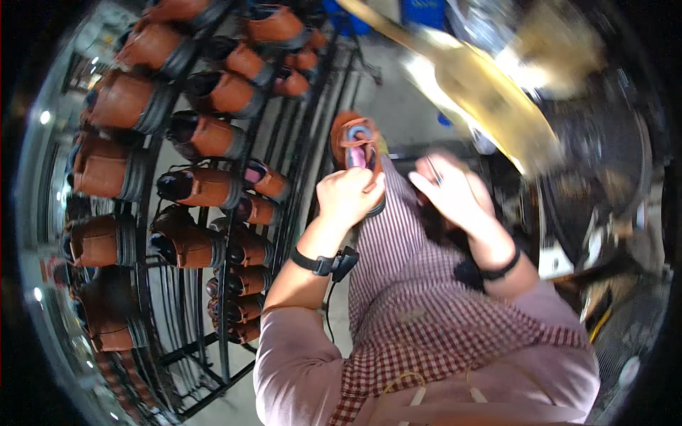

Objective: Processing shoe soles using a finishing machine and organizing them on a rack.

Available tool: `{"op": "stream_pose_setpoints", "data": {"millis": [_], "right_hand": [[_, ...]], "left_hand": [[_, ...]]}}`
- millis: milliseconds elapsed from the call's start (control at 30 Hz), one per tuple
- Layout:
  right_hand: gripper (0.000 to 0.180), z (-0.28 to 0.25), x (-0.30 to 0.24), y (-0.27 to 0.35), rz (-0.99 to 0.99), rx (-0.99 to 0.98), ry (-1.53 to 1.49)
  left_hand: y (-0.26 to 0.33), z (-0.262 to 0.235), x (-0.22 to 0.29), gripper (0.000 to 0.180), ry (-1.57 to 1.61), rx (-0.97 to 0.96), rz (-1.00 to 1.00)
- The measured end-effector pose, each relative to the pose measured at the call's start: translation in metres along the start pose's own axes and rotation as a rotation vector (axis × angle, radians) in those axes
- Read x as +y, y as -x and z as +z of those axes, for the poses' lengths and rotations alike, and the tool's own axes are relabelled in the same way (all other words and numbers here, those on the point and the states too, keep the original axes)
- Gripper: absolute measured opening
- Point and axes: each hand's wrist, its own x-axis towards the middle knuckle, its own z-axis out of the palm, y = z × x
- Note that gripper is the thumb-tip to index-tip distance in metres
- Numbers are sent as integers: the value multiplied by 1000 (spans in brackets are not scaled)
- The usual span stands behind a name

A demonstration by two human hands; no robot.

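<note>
My left hand (349,195) is closed around the heel end of a brown leather lace-up shoe (343,135). The shoe's toe points away from me, with laces across the opening and a pinkish lining inside. Its heel is mostly hidden by my fingers, and a bit of dark sole shows below them. My right hand (455,188) hovers to the right of the shoe, apart from it. Its fingers are curled in and slightly blurred; a thin, short item seems to stick out between them, too small to name.
A black metal rack (229,298) on the left carries rows of brown shoes (114,167). A yellow-lit, blurred machine part (490,99) juts in at upper right. Dark round equipment (597,163) stands on the right. Blue bins (424,11) sit at the far end.
</note>
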Motion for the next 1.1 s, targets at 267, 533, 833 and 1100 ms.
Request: {"op": "stream_pose_setpoints", "data": {"millis": [267,533,833,1100], "right_hand": [[47,-21,15,36,54,107,-897],[19,-44,7,69,160,41,-721],[25,-68,64,53,410,23,-729],[14,-110,-16,31,3,123,-1005]], "left_hand": [[41,-17,58,50,771,80,273],[92,2,93,62,2176,1,-1136],[22,-57,98,69,1932,290,-893],[-70,-59,144,53,1115,181,-536]]}}
